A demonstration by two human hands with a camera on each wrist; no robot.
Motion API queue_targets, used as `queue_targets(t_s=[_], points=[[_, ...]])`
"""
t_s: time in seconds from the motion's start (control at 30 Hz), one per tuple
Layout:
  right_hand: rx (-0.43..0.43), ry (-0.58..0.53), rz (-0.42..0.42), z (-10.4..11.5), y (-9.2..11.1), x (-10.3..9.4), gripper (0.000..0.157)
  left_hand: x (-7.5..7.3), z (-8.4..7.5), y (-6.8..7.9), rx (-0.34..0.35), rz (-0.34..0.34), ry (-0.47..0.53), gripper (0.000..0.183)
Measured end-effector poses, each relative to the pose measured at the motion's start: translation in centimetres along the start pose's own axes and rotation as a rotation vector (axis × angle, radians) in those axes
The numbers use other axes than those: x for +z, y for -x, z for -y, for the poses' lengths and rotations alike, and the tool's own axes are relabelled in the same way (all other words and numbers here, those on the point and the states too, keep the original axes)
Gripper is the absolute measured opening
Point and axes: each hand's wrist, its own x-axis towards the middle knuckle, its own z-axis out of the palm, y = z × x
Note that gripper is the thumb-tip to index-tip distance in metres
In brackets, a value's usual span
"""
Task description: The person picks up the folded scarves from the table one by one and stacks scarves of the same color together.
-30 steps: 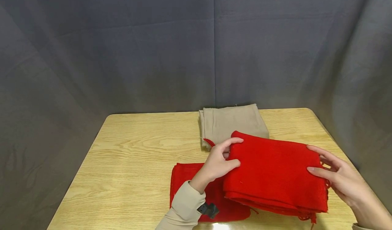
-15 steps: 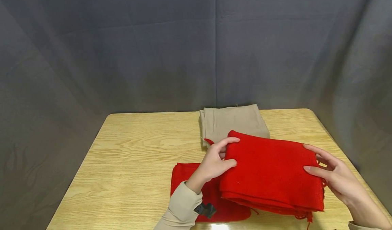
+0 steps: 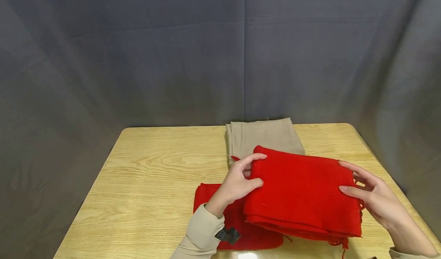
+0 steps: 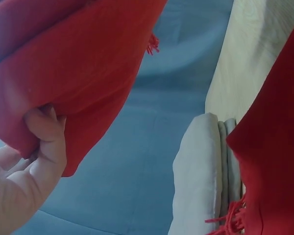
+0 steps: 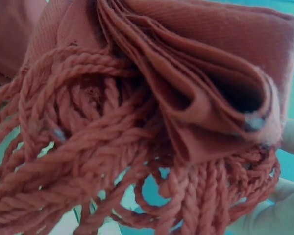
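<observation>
A red scarf (image 3: 303,192), folded into a thick rectangle, is held up at a tilt between my two hands. My left hand (image 3: 237,180) grips its left edge, thumb on the near face. At the opposite edge my right hand (image 3: 379,199) pinches it with the thumb on top. The right wrist view shows the stacked layers of the scarf (image 5: 201,93) and its twisted fringe (image 5: 73,181) hanging in a tangle. Another folded red cloth (image 3: 258,238) lies on the table, partly hidden by the held scarf and my left forearm.
Folded beige cloth (image 3: 267,136) lies at the back of the wood-grain table (image 3: 148,174), its near part overlapped by the held scarf. In the left wrist view, fringe (image 4: 232,218) shows beside the lower red cloth (image 4: 279,132). Grey curtains (image 3: 172,59) surround the table.
Both hands and the scarf between them have shifted slightly left. Their grip looks the same, and the cloths on the table stay put.
</observation>
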Motion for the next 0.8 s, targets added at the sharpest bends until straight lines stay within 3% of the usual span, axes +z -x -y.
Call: queue_targets(t_s=[0.8], points=[[0.034,0.086,-0.006,0.4,-0.6,1.8,0.056,-1.7,0.0,1.0,-0.041,-0.018,-0.028,0.053]])
